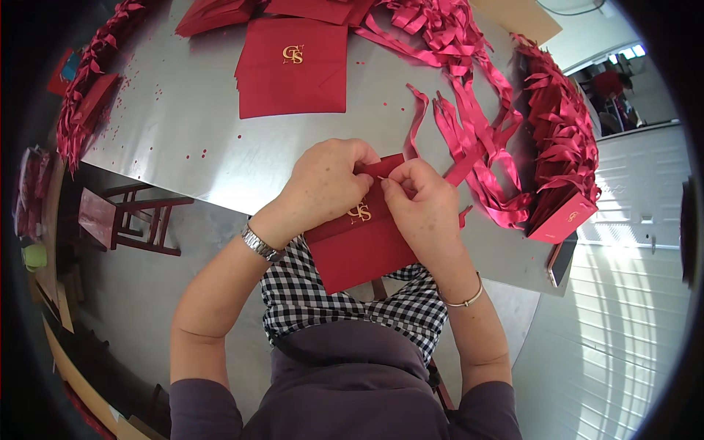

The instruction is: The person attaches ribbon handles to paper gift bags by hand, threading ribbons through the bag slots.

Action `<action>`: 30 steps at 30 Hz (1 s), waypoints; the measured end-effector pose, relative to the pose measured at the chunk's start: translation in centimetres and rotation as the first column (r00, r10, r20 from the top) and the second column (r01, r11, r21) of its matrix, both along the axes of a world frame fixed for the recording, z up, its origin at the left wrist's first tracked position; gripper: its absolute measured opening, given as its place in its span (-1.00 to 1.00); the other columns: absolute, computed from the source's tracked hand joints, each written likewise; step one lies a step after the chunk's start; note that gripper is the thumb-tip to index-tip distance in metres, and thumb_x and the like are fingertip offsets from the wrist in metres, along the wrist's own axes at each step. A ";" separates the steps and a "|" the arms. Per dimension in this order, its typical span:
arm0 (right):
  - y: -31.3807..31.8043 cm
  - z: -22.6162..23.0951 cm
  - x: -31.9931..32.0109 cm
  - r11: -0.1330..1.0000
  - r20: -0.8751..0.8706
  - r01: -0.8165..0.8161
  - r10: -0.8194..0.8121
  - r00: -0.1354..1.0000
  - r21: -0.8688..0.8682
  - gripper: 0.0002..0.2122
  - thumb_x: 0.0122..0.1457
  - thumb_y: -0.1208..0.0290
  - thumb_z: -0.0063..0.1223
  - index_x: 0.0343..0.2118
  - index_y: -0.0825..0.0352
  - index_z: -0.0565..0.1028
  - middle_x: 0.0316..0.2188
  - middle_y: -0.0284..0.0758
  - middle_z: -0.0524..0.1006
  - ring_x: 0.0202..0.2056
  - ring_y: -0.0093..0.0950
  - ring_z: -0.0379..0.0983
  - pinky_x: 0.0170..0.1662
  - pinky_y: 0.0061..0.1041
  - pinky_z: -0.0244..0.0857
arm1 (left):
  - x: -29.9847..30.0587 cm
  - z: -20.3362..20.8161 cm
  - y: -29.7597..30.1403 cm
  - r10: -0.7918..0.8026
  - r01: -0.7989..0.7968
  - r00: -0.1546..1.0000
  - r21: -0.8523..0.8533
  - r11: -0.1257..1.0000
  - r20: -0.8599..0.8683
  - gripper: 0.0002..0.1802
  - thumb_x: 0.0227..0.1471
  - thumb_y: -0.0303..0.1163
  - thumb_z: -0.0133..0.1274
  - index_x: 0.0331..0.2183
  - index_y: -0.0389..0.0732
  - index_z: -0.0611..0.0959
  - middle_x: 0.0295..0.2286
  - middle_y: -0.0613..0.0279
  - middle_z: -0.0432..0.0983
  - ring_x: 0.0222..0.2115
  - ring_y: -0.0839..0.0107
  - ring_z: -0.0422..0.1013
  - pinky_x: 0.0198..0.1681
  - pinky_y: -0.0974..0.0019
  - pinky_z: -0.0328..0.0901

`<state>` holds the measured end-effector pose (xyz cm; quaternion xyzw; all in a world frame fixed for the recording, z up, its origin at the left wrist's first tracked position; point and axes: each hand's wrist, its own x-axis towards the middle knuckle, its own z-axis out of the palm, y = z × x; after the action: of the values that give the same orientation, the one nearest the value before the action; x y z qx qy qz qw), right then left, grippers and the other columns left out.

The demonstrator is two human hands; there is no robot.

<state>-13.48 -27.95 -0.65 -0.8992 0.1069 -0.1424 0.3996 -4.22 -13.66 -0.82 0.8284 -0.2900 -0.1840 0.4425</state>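
As left hand (330, 176) grips a red bag (363, 255), right hand (425, 209) pinches its upper edge, gold lettering (361, 213) partly covered.

Gold-marked red bag (359, 257) — crimson-pink ribbons (440, 29) — black-and-white checked cloth (282, 297)

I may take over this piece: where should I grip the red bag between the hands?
Probably pinch the red bag by its lower edge, coming from the lap side: that end is broad, flat and uncovered, while the left hand and right hand crowd its upper end.
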 end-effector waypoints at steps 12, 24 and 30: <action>0.0 -0.5 0.2 0.990 -0.016 0.049 -0.047 0.999 0.130 -0.91 0.05 0.50 0.16 -0.49 0.38 0.49 -0.63 -0.22 0.53 -0.60 -0.38 0.50 -0.50 -0.43 0.35 | -0.2 -0.2 0.0 0.001 -0.001 0.999 0.018 1.000 0.039 -0.77 -0.13 -0.52 0.09 -0.31 -0.32 0.64 -0.43 0.03 0.60 -0.42 0.24 0.53 -0.30 0.27 0.39; 0.6 -0.3 1.8 0.875 0.048 -0.100 0.139 0.989 -0.473 -0.87 0.10 0.48 0.05 -0.50 0.39 0.37 -0.59 -0.15 0.51 -0.55 -0.16 0.51 -0.50 -0.24 0.40 | -0.2 -0.5 0.1 0.004 -0.002 0.998 -0.028 1.000 0.070 -0.76 -0.10 -0.56 0.06 -0.29 -0.30 0.65 -0.39 0.01 0.61 -0.36 0.17 0.55 -0.26 0.26 0.40; -1.4 1.2 2.4 0.960 -0.112 -0.236 0.220 0.969 -0.151 -0.78 0.02 0.49 0.18 -0.30 0.42 0.42 -0.49 -0.03 0.55 -0.38 0.00 0.51 -0.31 -0.12 0.40 | -0.3 0.0 0.3 -0.019 0.034 0.993 -0.132 0.991 0.116 -0.79 -0.06 -0.53 0.02 -0.31 -0.30 0.65 -0.41 -0.05 0.59 -0.36 0.05 0.52 -0.26 0.14 0.40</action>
<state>-11.07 -29.38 0.59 -0.9409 0.0093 -0.0610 0.3329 -4.57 -13.38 -0.81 0.8022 -0.3375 -0.1221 0.4772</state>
